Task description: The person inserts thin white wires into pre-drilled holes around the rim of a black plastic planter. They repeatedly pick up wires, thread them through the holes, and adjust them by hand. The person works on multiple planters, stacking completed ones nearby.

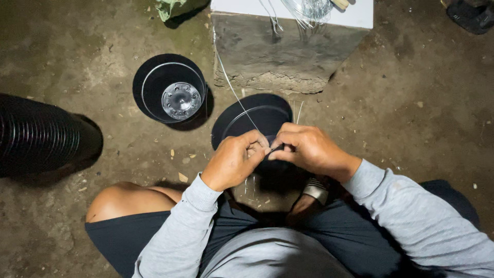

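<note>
Both my hands meet over a black plastic pot that stands on the dirt floor in front of me. My left hand pinches a thin pale wire that runs up and away to the concrete block. My right hand is closed on the rim of the pot, fingertips touching those of the left hand. Grey sleeves cover both forearms. The near part of the pot is hidden by my hands.
A second black pot with a perforated bottom stands at the left. A stack of black pots lies on its side at the far left. A concrete block with a white top and a wire bundle stands behind. My bare knee is below.
</note>
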